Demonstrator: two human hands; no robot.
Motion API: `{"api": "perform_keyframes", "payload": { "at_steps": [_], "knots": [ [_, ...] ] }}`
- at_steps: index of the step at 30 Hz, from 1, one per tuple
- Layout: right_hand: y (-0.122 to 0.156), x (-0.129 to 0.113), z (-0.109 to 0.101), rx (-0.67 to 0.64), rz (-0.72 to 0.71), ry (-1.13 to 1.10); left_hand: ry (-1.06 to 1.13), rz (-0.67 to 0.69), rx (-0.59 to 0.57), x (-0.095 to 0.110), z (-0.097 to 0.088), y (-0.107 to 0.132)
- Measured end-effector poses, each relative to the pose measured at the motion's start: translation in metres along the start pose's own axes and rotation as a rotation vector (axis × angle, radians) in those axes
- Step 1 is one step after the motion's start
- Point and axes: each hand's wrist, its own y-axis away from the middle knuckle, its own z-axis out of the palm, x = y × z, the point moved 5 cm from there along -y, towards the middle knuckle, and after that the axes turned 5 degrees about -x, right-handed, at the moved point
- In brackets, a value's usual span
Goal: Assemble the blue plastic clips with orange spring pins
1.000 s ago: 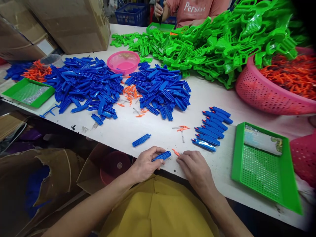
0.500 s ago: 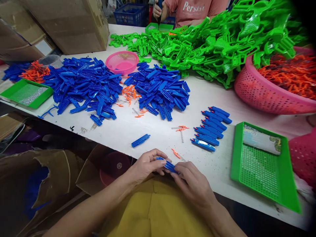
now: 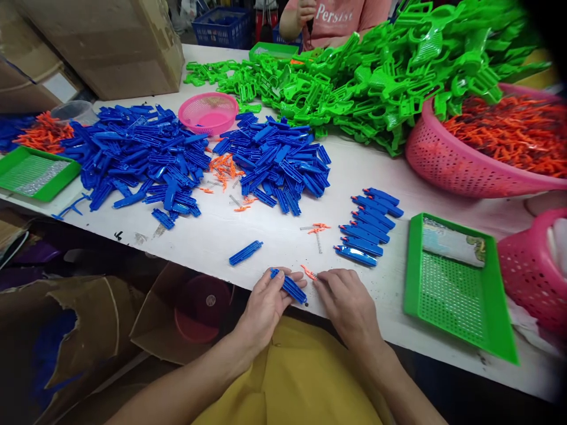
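Observation:
In my left hand (image 3: 266, 301) I hold a blue plastic part (image 3: 289, 287), long and narrow, with its ribbed hollow side up. The thumb presses on its upper end, and its lower end points toward me. My right hand (image 3: 345, 298) is at the table's edge, fingertips pinched together over a small metal spring (image 3: 314, 276), most of which they hide. Touching that spring is a small orange plastic piece (image 3: 305, 270). Another blue part (image 3: 246, 252) lies alone beyond my left hand. Farther off are two more springs (image 3: 319, 243) with orange pieces (image 3: 319, 226).
Blue parts with orange tips (image 3: 361, 230) lie in a staggered row beside a green tray (image 3: 411, 265). Beyond are heaps of blue parts (image 3: 283, 159), green toy-gun shells (image 3: 367, 88) and a pink basket (image 3: 447, 171) of orange pieces. A co-worker (image 3: 336, 23) sits opposite.
My right hand has let go of the blue part and moved right to the spring and orange piece. My left hand alone now holds the blue part, tilted into view.

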Motion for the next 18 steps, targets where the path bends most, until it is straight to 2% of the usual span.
{"api": "perform_keyframes", "payload": {
  "at_steps": [4, 7, 11, 14, 18],
  "knots": [
    [-0.003, 0.0, 0.001, 0.016, 0.017, -0.028, 0.071, -0.036, 0.012, 0.0, 0.002, -0.003],
    [-0.005, -0.005, -0.005, 0.034, 0.078, -0.202, 0.112, -0.082, 0.021, -0.001, 0.004, -0.006],
    [-0.01, -0.024, -0.005, -0.032, 0.082, -0.414, 0.132, -0.115, 0.032, -0.001, 0.006, -0.009],
    [-0.014, -0.033, -0.001, -0.044, 0.07, -0.415, 0.138, -0.117, 0.023, -0.003, 0.006, -0.01],
    [-0.016, -0.033, 0.007, -0.066, 0.094, -0.4, 0.131, -0.108, -0.016, -0.003, 0.006, -0.01]
  ]
}}
